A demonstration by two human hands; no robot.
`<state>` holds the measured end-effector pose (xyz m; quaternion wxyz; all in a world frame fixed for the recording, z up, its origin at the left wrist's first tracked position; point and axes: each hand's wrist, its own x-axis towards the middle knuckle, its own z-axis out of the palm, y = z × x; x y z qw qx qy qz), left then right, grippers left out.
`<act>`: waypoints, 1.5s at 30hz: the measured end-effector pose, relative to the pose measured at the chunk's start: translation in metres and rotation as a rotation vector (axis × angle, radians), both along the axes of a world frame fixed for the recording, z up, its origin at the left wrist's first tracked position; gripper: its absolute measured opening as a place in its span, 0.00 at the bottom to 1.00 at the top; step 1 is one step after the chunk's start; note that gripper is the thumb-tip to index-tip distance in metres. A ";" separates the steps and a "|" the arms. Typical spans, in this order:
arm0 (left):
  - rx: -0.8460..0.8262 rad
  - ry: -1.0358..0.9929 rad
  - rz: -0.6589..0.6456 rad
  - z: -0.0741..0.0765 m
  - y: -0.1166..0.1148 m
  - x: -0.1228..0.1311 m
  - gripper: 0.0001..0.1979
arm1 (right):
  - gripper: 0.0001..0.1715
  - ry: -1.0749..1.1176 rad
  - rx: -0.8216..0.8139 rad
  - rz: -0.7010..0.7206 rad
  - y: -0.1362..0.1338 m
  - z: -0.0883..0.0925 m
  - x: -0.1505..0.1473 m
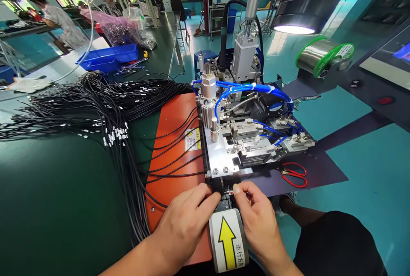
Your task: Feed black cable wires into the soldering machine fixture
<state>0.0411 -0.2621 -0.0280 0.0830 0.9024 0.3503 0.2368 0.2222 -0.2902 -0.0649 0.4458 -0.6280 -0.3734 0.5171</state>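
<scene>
My left hand (pixel 188 212) is closed around the end of a black cable (pixel 155 199), which runs in from the left and passes beneath it. Thin coloured wires (pixel 229 191) fan out at the cable's tip, between my two hands. My right hand (pixel 258 212) pinches the ends of these wires with thumb and forefinger. Both hands rest over a dark fixture (pixel 226 201) at the front of a metal machine (pixel 221 152). Just below it is a rounded cover with a yellow arrow (pixel 228 242). My fingers partly hide the wire tips.
Several black cables lie over the orange plate (pixel 176 114) into the machine. A large cable bundle (pixel 117 135) lies on the green table (pixel 64 199). Red-handled scissors (pixel 294 174) are right of the machine, below a solder wire spool (pixel 323 56). Blue bins (pixel 109 57) and two people are farther back.
</scene>
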 end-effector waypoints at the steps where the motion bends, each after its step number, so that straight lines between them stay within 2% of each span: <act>1: -0.005 -0.001 -0.001 0.000 0.000 0.000 0.16 | 0.20 0.008 0.003 -0.003 0.000 0.000 0.000; 7: -0.011 -0.004 -0.004 -0.001 0.000 0.000 0.14 | 0.21 0.069 -0.015 0.011 0.000 -0.005 0.000; 10: -0.043 0.006 -0.005 -0.003 0.000 0.000 0.14 | 0.20 0.006 -0.008 0.032 -0.001 -0.005 0.006; 14: -0.053 0.007 -0.005 -0.003 0.000 0.000 0.14 | 0.15 -0.180 0.112 0.037 -0.003 0.004 0.015; 19: -0.082 0.003 -0.010 -0.004 -0.001 -0.001 0.13 | 0.12 -0.302 0.246 0.146 -0.003 0.012 0.015; 26: -0.102 -0.006 -0.014 -0.006 0.000 -0.001 0.13 | 0.13 -0.358 0.292 0.153 -0.003 0.000 0.015; 31: -0.092 -0.013 -0.009 -0.005 -0.001 -0.001 0.13 | 0.13 -0.382 0.340 0.160 -0.002 -0.003 0.014; 35: -0.088 -0.017 -0.005 -0.005 -0.001 0.000 0.13 | 0.13 -0.384 0.319 0.170 -0.002 -0.004 0.016; 38: -0.095 -0.018 -0.003 -0.006 -0.001 0.001 0.12 | 0.11 -0.382 0.306 0.182 -0.001 -0.001 0.020; 45: -0.087 -0.009 -0.004 -0.007 -0.001 0.000 0.12 | 0.08 -0.448 0.478 0.312 0.010 0.012 0.026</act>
